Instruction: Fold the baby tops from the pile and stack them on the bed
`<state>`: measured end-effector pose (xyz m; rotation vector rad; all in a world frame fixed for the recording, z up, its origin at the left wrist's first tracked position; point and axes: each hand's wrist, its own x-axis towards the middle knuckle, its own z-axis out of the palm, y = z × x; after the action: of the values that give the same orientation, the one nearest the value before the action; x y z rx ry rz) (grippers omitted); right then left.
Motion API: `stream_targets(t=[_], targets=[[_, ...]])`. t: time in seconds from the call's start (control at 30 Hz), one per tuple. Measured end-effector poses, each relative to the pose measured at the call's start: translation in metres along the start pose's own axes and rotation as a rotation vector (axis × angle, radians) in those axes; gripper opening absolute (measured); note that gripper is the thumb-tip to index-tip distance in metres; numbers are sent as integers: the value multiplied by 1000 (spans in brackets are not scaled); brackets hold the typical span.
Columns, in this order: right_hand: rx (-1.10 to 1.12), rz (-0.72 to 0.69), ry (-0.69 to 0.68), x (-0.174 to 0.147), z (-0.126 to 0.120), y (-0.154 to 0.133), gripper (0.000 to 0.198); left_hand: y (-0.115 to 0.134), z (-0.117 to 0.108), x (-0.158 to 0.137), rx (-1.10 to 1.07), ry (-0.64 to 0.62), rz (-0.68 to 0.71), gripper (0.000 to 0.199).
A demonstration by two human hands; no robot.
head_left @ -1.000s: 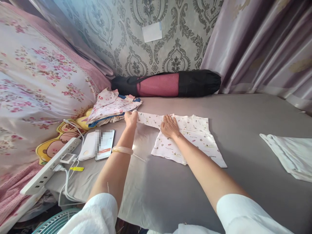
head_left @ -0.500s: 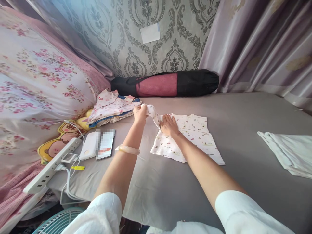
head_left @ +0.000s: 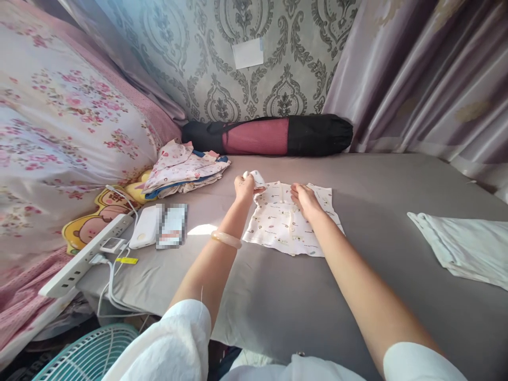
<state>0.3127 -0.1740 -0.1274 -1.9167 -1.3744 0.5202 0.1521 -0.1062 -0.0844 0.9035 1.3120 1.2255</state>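
Observation:
A small white shirt [head_left: 273, 228] with a tiny coloured print lies spread on the grey bed sheet in front of me. My left hand [head_left: 243, 187], with a pale bangle [head_left: 226, 239] on its wrist, is closed on the shirt's left sleeve [head_left: 257, 180] and holds it a little folded at the upper left. Over the shirt's upper right part is my right hand [head_left: 306, 201], its fingers stretched out and holding nothing. Whether its palm presses on the cloth I cannot tell.
A pile of folded clothes [head_left: 186, 169] sits at the back left, near a white power bank [head_left: 145, 227] and a phone [head_left: 172, 226]. A power strip [head_left: 85, 259] runs along the left edge. Behind lies a black and pink bag [head_left: 257, 136]; white folded cloth [head_left: 460, 246] is at right.
My left hand has moved right with the sleeve, bringing it closer to the shirt's body. My right hand has shifted right across the shirt from its left side, and its palm has turned inward.

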Motion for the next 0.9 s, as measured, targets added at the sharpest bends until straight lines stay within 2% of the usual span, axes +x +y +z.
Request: stream_targets(t=[0.07, 0.13, 0.23, 0.3, 0.53, 0.73, 0.83, 0.9], targets=[[366, 199, -19, -4, -6, 5, 54, -6, 6, -4, -12, -27, -6, 10], [704, 376, 17, -9, -11, 9, 46, -12, 12, -8, -26, -46, -11, 12], [1043, 523, 104, -16, -15, 15, 34, -20, 20, -12, -33, -69, -33, 18], [1175, 574, 125, -19, -16, 19, 29, -26, 25, -13, -36, -93, -49, 21], [1288, 604, 115, -20, -18, 23, 26, -43, 40, -13, -29, -205, -12, 19], [1291, 604, 100, -20, -17, 24, 26, -45, 51, -26, 92, -267, -3, 15], [1304, 599, 95, -20, -17, 23, 24, -46, 52, -32, 181, -357, 59, 26], [1316, 582, 78, -19, -17, 23, 24, -47, 51, -34, 267, -370, 137, 28]])
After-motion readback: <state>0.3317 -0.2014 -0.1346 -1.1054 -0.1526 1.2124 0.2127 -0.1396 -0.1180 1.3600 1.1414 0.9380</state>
